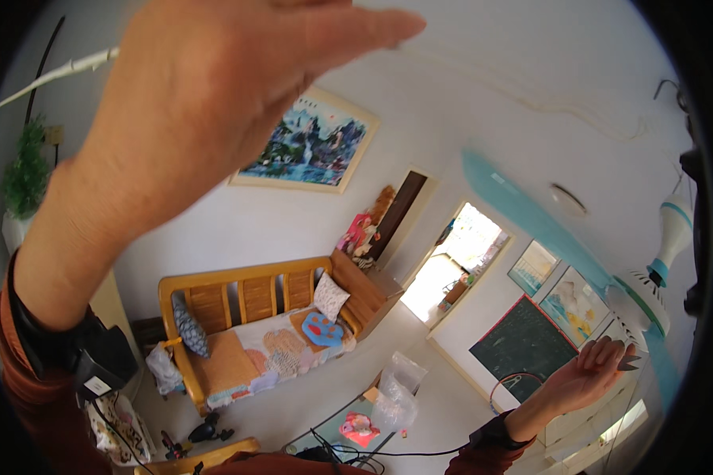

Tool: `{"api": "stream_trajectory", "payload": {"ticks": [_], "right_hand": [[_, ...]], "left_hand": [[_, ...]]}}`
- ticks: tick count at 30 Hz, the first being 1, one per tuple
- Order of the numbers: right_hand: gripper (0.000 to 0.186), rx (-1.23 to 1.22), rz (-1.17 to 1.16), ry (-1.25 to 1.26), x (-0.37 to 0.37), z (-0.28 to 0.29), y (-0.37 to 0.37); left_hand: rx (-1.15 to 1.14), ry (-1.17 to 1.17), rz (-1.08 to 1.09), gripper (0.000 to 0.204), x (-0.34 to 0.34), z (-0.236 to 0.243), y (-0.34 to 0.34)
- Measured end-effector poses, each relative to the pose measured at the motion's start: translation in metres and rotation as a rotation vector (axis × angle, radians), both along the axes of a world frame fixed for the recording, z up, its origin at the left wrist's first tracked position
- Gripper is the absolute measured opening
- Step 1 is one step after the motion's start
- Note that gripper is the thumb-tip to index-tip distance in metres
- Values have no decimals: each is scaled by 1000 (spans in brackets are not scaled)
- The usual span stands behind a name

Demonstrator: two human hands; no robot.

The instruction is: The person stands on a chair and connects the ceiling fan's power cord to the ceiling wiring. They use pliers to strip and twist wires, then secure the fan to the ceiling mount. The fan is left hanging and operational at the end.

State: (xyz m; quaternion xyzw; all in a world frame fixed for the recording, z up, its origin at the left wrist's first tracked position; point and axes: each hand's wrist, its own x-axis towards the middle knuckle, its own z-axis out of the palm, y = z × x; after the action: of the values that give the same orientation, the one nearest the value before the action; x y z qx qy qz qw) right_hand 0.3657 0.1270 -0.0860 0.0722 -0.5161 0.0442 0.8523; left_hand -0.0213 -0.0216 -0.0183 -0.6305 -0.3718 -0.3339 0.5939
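Observation:
My left hand [206, 91] is large and close in the upper left, its visible finger stretched out rightward near the white ceiling; its other fingers are mostly hidden. A white cable [59, 75] runs behind it. My right hand [598, 372] is raised at the lower right, fingers curled round a small grey pointed tool [628, 362], just below the ceiling fan's housing [634, 305]. The fan has long teal blades [507, 190] and a white downrod [672, 233].
Below are a wooden sofa [226, 297] with cushions, a glass table [329, 423] carrying bags and cords, a plant [24, 178] at far left, and a framed landscape [309, 142]. A lit doorway [424, 293] and a chalkboard [515, 340] are on the right wall.

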Motion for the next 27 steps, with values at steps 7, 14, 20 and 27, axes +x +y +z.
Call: {"api": "stream_trajectory", "payload": {"ticks": [7,14,20,27], "right_hand": [[11,5,-137,5,24,14,-13],[22,-94,-318,128,37,10,-24],[26,-7,-335,359,38,23,-29],[16,-53,-243,291,36,36,-30]], "left_hand": [[39,-5,-135,50,26,-1,37],[-132,-112,-299,38,48,-4,59],[-252,-211,-448,33,55,-2,55],[-438,-370,-627,50,59,3,44]]}}
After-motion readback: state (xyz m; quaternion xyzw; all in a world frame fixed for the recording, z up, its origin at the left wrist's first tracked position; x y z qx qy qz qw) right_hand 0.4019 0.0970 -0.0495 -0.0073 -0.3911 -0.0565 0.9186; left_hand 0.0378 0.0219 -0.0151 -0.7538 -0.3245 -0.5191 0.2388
